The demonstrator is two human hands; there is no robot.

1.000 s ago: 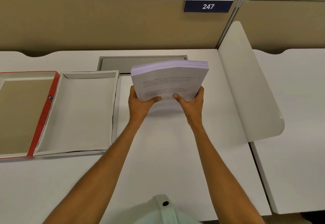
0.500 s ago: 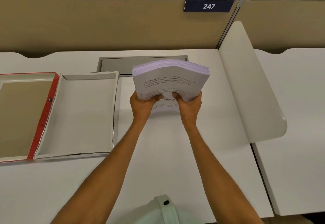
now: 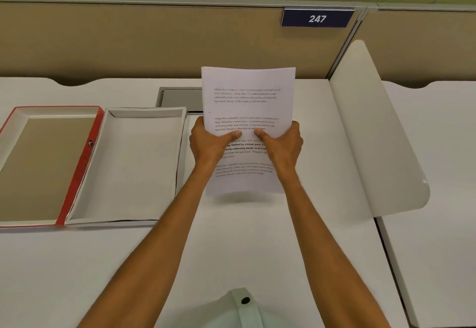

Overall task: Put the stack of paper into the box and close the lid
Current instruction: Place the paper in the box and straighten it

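Observation:
I hold a white stack of paper (image 3: 247, 103) with printed text upright above the desk's middle, its face toward me and its lower edge just over the desk. My left hand (image 3: 208, 142) grips its left side and my right hand (image 3: 283, 144) its right side, thumbs on the front. To the left lies the open box: its white tray (image 3: 128, 165) is empty, and the red-edged lid (image 3: 82, 162) lies flat, hinged further left with a brown inside.
A grey cable hatch (image 3: 180, 98) is set in the white desk (image 3: 231, 250) behind the box. A curved white divider panel (image 3: 373, 134) stands to the right, with a beige partition and a "247" sign (image 3: 317, 18) behind.
The stack has been tipped from a slanted, bent hold up to vertical, so its front page now faces me. Both hands stayed on its sides.

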